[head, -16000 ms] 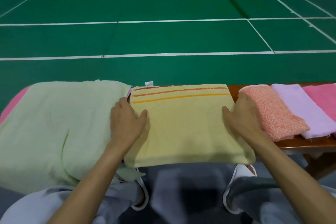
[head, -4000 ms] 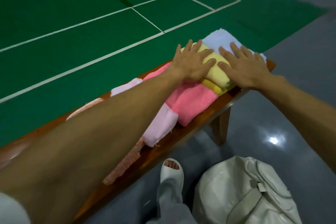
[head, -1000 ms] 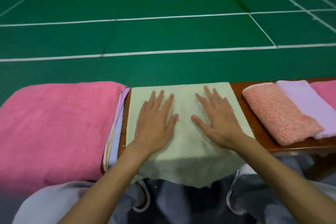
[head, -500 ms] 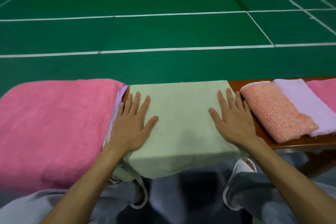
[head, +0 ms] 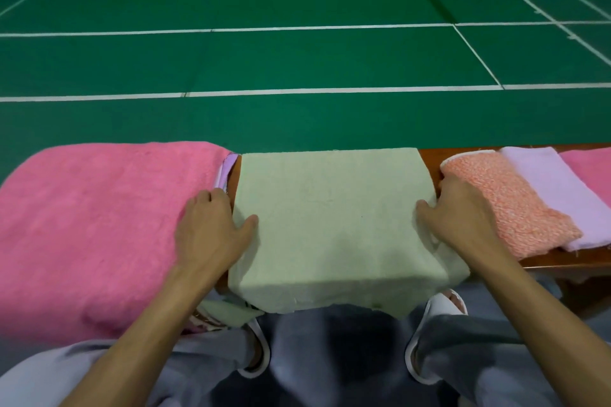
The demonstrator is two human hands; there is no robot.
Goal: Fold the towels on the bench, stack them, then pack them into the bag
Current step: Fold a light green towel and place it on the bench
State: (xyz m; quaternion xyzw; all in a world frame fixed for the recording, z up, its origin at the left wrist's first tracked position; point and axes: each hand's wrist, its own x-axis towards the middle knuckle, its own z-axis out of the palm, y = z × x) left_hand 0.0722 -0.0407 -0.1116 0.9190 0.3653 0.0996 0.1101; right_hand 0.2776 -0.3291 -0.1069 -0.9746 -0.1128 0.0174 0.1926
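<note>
Green towel (head: 330, 225) sits centred on the bench (head: 429, 158), directly between my hands. Left hand (head: 211, 235) is on its left edge and right hand (head: 463, 218) on its right edge, both about halfway along, so neither is nearer.

Each hand has its thumb on top of the cloth and fingers curled down over the side edge. I read both as pinching the edge. Fingertips are hidden, so I can't tell how much cloth they hold.

The towel runs from the far side of the bench to the near side, with the near end drooping over the front lip. That looks like the long axis, but lens distortion leaves some doubt. My guess is the next fold goes across that axis, hands moving together.

Pink pile (head: 99, 225) touches the left hand's outer side. Orange towel (head: 509, 205) is just beside the right hand, lilac towel (head: 555, 195) beyond it. There's a risk of dragging the neighbours. Bag not in view.
</note>
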